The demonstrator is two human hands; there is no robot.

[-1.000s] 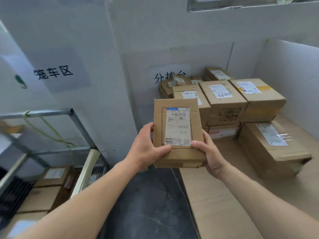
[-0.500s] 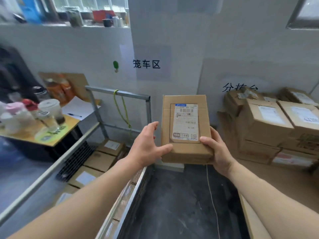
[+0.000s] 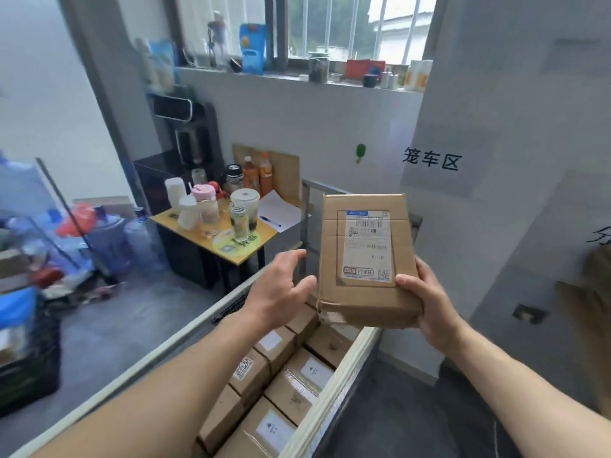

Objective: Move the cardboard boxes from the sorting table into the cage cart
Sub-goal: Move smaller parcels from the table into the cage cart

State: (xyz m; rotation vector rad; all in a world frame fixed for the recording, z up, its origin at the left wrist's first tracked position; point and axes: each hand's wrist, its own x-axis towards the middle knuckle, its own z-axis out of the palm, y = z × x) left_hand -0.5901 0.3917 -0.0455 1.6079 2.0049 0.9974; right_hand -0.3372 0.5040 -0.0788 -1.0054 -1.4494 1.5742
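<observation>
Cage cart [image 3: 344,368] below holds seven packed boxes [image 3: 297,381]; right hand [image 3: 429,305] grips one cardboard box [image 3: 363,259]; left hand [image 3: 281,292] spread.

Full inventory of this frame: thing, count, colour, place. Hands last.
held box: one, brown with a white label, centre right, above the cart
cage cart: one, grey metal with a pale edge, bottom centre
stowed boxes: several, brown with white labels, packed in rows in the cart
side table: one, yellow top, left of centre
cups and bottles: several, mixed colours, on the side table
water jugs: two, blue, on the floor at left
wall sign: one, black characters, wall at right
left hand: open, by the held box's left edge
right hand: grips the held box's lower right corner
</observation>
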